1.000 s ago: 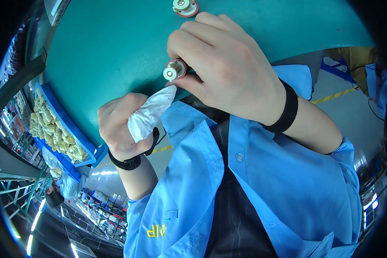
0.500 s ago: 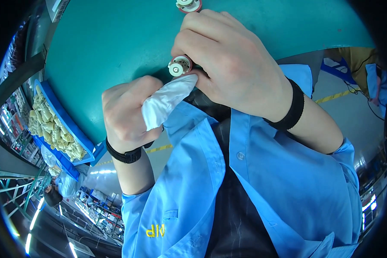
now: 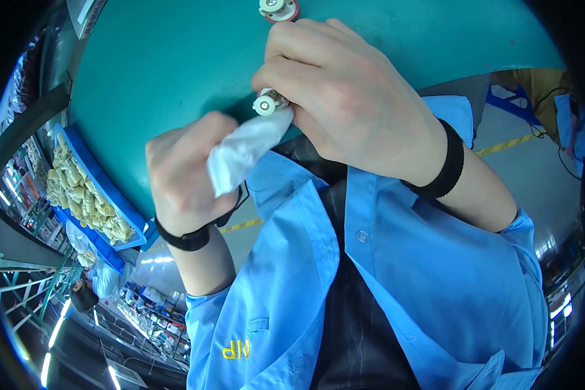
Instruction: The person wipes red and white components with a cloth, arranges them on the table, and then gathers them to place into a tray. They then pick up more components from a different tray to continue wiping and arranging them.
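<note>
My right hand is closed around a small cylindrical part with a cream end cap and a metal centre; its far side is hidden by my fingers. A crumpled white cloth is pinched in my left hand. One end of the cloth reaches up against the underside of the part, by my right fingertips. Just beyond my right knuckles, a similar part with a cream top and a red rim sits on the green table.
To the left, a blue tray by the table's edge is heaped with cream tubular pieces. At the far left, another person is seen sideways among racks. A yellow floor line runs behind at the right.
My left hand has shifted slightly to the left, and the cloth with it. The part in my right hand has tilted a little, with less of its side showing.
</note>
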Available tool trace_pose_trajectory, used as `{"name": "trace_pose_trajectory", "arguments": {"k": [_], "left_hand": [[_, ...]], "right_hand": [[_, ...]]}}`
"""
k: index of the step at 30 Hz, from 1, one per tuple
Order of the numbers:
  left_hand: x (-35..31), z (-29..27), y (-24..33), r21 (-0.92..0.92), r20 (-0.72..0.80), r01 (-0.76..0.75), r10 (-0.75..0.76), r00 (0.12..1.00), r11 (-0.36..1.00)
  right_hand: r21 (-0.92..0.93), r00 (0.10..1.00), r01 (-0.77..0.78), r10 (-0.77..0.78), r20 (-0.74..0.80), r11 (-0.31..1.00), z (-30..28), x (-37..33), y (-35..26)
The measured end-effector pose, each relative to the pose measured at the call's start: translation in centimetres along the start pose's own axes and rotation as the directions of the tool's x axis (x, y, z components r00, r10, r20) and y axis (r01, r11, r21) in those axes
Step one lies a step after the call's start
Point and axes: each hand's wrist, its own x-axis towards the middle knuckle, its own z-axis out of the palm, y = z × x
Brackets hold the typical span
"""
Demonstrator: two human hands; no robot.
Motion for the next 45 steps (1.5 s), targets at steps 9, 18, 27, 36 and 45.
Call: {"name": "trace_pose_trajectory", "arguments": {"k": [9,18,27,36,45], "left_hand": [[-0.7,-0.8,-0.8,0.311,-0.139,-0.105,0.154,0.978,0.945],[-1.0,2.0,-1.0,0.117,-0.214,0.006,0.019,0.977,0.993],[-1.1,1.9,0.5,0.155,-0.207,0.025,0.008,0.978,0.988],[-1.6,-0.2,-1.6,0.247,-0.237,-0.094,0.154,0.959,0.964],[-1.4,0.8,-1.3,0.28,-0.433,-0.16,0.273,0.859,0.947]], "right_hand": [[0.015,1.0,0.012,-0.012,-0.006,1.0,0.2,-0.1,0.0],[0.023,0.999,-0.009,0.008,0.047,1.0,0.0,-0.2,-0.4],[0.02,0.999,-0.013,0.012,0.05,1.0,-0.1,-0.3,-0.6],[-0.028,0.994,-0.049,0.051,0.097,0.998,-1.1,-0.1,-0.9],[-0.054,0.977,-0.199,0.194,-0.094,0.979,-9.7,-0.7,-1.6]]}}
